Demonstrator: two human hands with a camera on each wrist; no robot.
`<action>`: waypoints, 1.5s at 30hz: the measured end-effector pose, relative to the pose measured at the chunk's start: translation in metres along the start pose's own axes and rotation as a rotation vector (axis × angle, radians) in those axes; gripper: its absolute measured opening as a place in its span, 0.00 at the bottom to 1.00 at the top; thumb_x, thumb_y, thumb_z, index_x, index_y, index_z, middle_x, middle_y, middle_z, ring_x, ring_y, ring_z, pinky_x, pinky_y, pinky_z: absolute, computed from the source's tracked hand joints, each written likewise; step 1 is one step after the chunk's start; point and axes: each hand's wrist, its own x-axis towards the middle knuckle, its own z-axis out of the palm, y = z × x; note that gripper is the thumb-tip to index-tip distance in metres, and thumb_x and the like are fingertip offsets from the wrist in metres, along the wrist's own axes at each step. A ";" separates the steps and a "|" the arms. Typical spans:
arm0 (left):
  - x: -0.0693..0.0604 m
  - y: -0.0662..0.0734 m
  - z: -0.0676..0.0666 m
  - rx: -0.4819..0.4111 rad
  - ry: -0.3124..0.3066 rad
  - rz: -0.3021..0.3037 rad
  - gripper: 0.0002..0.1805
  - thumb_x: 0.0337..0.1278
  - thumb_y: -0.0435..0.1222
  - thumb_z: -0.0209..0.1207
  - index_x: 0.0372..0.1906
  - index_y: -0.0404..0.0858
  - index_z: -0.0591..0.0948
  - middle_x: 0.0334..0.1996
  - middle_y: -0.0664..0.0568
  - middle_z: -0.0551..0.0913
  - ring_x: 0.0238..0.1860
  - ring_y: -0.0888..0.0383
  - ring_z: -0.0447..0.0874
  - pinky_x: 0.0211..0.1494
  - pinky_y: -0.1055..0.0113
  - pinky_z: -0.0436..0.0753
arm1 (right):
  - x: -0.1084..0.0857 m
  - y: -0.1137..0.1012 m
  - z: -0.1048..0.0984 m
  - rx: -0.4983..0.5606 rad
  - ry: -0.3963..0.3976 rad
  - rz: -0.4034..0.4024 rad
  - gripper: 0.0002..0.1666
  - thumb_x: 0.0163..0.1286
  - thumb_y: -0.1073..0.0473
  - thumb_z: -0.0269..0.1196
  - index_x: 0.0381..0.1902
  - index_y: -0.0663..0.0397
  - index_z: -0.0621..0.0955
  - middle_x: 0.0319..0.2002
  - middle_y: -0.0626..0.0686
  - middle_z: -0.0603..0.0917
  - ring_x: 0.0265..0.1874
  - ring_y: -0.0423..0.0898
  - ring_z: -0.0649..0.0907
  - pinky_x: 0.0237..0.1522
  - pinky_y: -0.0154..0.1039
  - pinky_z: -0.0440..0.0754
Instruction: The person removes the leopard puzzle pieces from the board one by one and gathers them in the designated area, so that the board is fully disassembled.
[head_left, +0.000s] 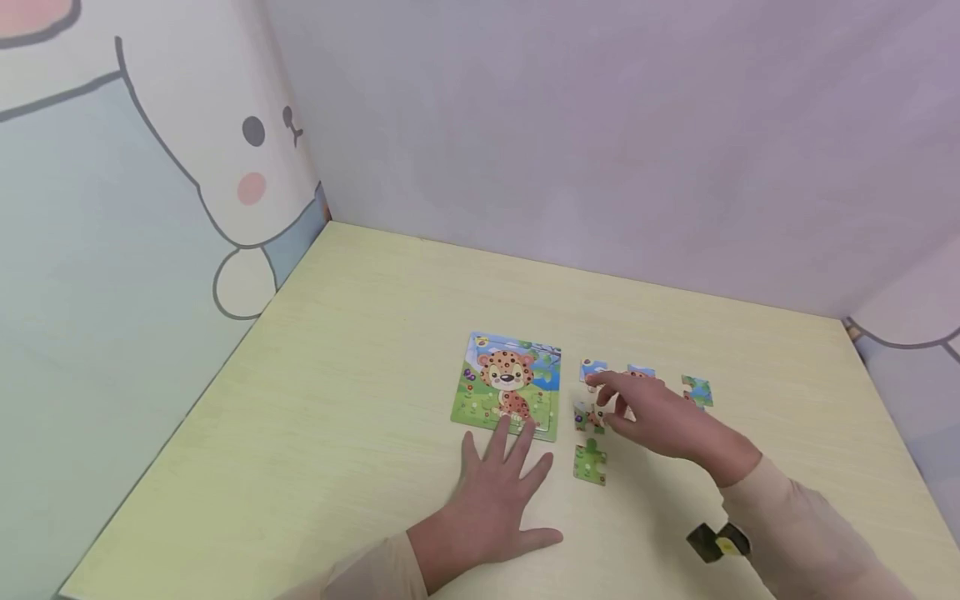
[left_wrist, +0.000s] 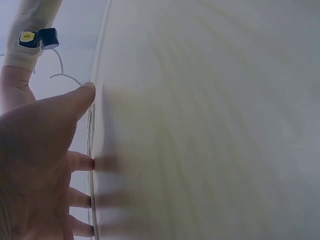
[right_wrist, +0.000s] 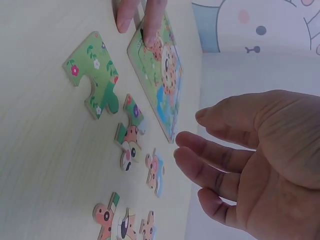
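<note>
A square leopard puzzle board (head_left: pixel 480 400) lies flat on the table, its picture of a spotted cub in full view. My left hand (head_left: pixel 487 504) rests with fingers spread, two fingertips on the board's near edge. Over the loose jigsaw pieces to the right, my right hand (head_left: pixel 663 412) hovers with loosely bent fingers; the right wrist view shows nothing between them. Below it lies a piece with part of the cub's face (head_left: pixel 583 417), and nearer me a green flowered piece (right_wrist: pixel 100 65). A blue-topped corner piece (head_left: pixel 592 367) lies beyond; several others are partly hidden by the hand.
The pale wooden table (head_left: pixel 337 375) meets a plain light wall (head_left: pixel 562 150) at the back. On the left stands a panel with a cartoon animal (head_left: pixel 217 150). A green and blue piece (head_left: pixel 699 389) lies right of the right hand. A small dark device (head_left: pixel 717 543) sits on the right sleeve.
</note>
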 end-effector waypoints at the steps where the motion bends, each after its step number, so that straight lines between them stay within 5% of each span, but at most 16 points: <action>1: 0.000 0.000 0.000 -0.005 0.000 -0.001 0.50 0.58 0.82 0.39 0.81 0.64 0.63 0.86 0.50 0.51 0.85 0.40 0.50 0.69 0.27 0.68 | 0.002 -0.001 0.001 -0.006 0.003 -0.001 0.27 0.72 0.64 0.66 0.68 0.59 0.76 0.47 0.50 0.87 0.39 0.39 0.81 0.37 0.36 0.79; 16: -0.001 0.001 -0.001 0.048 0.037 0.003 0.49 0.58 0.82 0.40 0.80 0.64 0.65 0.84 0.50 0.57 0.83 0.41 0.55 0.70 0.28 0.66 | 0.011 -0.007 0.013 -0.009 0.023 -0.014 0.23 0.71 0.66 0.66 0.64 0.60 0.78 0.45 0.52 0.89 0.36 0.39 0.83 0.36 0.35 0.82; 27: 0.000 0.007 -0.006 0.058 0.004 0.072 0.47 0.61 0.81 0.38 0.81 0.66 0.61 0.85 0.50 0.54 0.85 0.47 0.51 0.70 0.29 0.67 | 0.033 -0.021 0.023 -0.023 0.018 -0.041 0.27 0.71 0.65 0.67 0.66 0.62 0.77 0.46 0.53 0.89 0.37 0.41 0.85 0.39 0.37 0.84; 32: 0.002 0.007 -0.001 0.049 0.026 0.079 0.48 0.60 0.81 0.39 0.81 0.65 0.62 0.85 0.48 0.54 0.85 0.49 0.52 0.69 0.29 0.68 | 0.054 -0.033 0.033 -0.043 0.026 -0.074 0.28 0.72 0.64 0.67 0.68 0.60 0.77 0.48 0.53 0.89 0.44 0.48 0.87 0.50 0.50 0.85; 37: 0.003 0.007 0.001 0.052 0.045 0.078 0.48 0.58 0.82 0.39 0.80 0.65 0.63 0.86 0.48 0.51 0.86 0.49 0.51 0.67 0.29 0.70 | 0.072 -0.047 0.043 -0.057 -0.002 -0.056 0.29 0.72 0.58 0.69 0.69 0.54 0.77 0.53 0.51 0.87 0.55 0.52 0.85 0.65 0.60 0.76; 45: 0.001 0.007 0.000 0.045 0.070 0.090 0.49 0.57 0.82 0.42 0.80 0.64 0.63 0.85 0.47 0.52 0.85 0.49 0.51 0.66 0.30 0.72 | 0.094 -0.060 0.058 -0.094 -0.013 -0.106 0.34 0.71 0.55 0.71 0.71 0.58 0.75 0.60 0.55 0.84 0.62 0.55 0.80 0.69 0.57 0.74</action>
